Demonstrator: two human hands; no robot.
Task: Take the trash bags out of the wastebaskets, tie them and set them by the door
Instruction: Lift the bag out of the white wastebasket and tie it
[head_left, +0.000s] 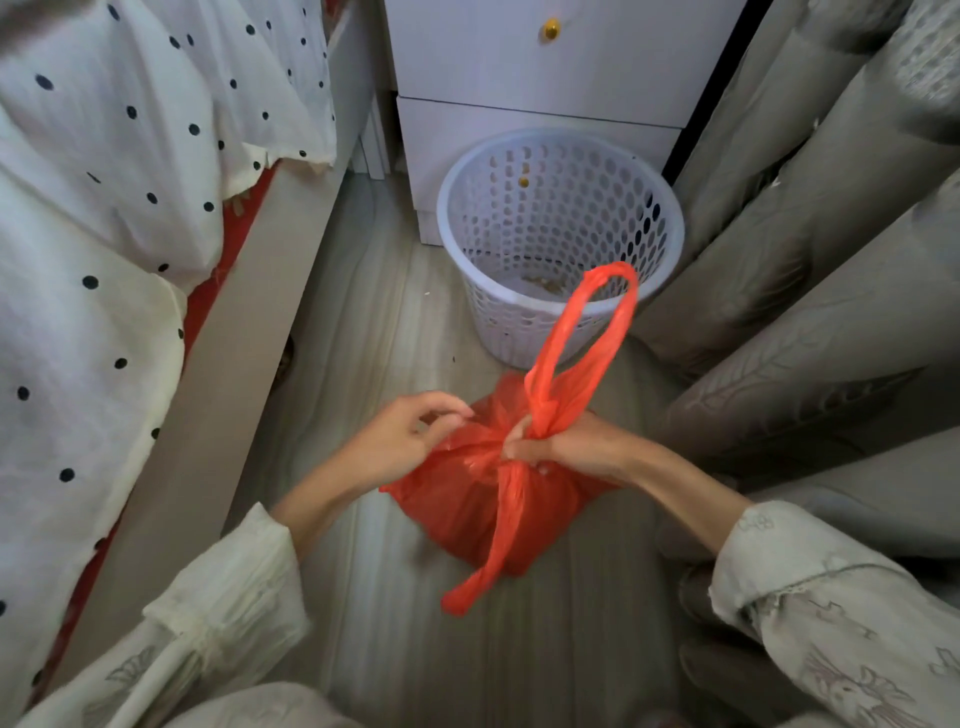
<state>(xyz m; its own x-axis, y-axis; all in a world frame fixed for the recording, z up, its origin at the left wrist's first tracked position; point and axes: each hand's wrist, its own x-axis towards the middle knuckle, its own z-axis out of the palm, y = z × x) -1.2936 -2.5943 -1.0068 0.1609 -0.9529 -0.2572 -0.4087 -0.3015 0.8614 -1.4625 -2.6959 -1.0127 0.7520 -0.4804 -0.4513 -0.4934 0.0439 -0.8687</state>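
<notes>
A full red plastic trash bag (467, 509) sits on the floor in front of me. My right hand (566, 447) grips the gathered neck of the bag, where one handle loops upward and the other hangs down toward me. My left hand (400, 441) hovers just left of the bag's top with its fingers loosely curled, holding nothing. Behind the bag stands a white perforated wastebasket (561, 244), without a liner and with a few crumbs on its bottom.
A bed with a white polka-dot cover (104, 208) runs along the left. A white drawer cabinet (540, 104) stands behind the basket. Grey curtains (805, 234) hang close on the right. Only a narrow strip of wooden floor (363, 312) lies between them.
</notes>
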